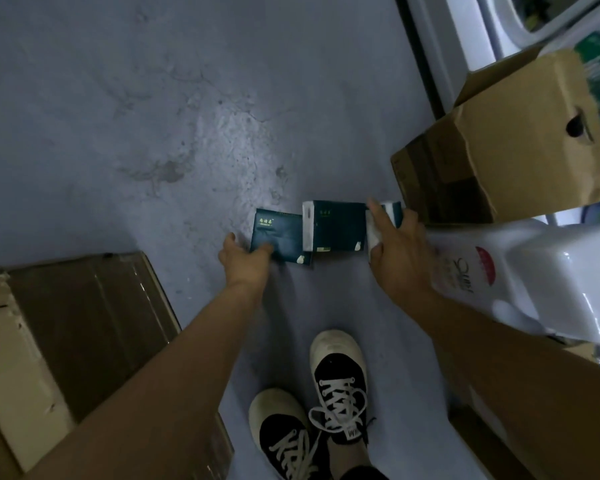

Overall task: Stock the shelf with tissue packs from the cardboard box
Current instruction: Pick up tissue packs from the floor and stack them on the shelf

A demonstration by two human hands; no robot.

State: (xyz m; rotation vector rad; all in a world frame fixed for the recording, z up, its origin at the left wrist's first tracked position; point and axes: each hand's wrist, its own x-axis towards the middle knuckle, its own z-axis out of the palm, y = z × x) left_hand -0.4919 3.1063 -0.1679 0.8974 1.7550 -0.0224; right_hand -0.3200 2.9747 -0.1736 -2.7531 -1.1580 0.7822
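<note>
I look straight down at a grey floor. My left hand (245, 259) pinches the near corner of a dark green tissue pack (280, 237), thumb on top. A second dark green pack (336, 226) with white ends hangs just right of it. My right hand (394, 244) grips a third pack (390, 211) at the right end of the row, index finger stretched over its top. All three packs are held above the floor in a line. A tilted open cardboard box (506, 140) stands at the right, close behind my right hand.
A closed taped cardboard box (70, 327) sits at lower left beside my left arm. A large white detergent jug (534, 271) lies at right on another carton (482, 420). My two shoes (316, 403) are below. A white shelf base (465, 36) runs along the upper right.
</note>
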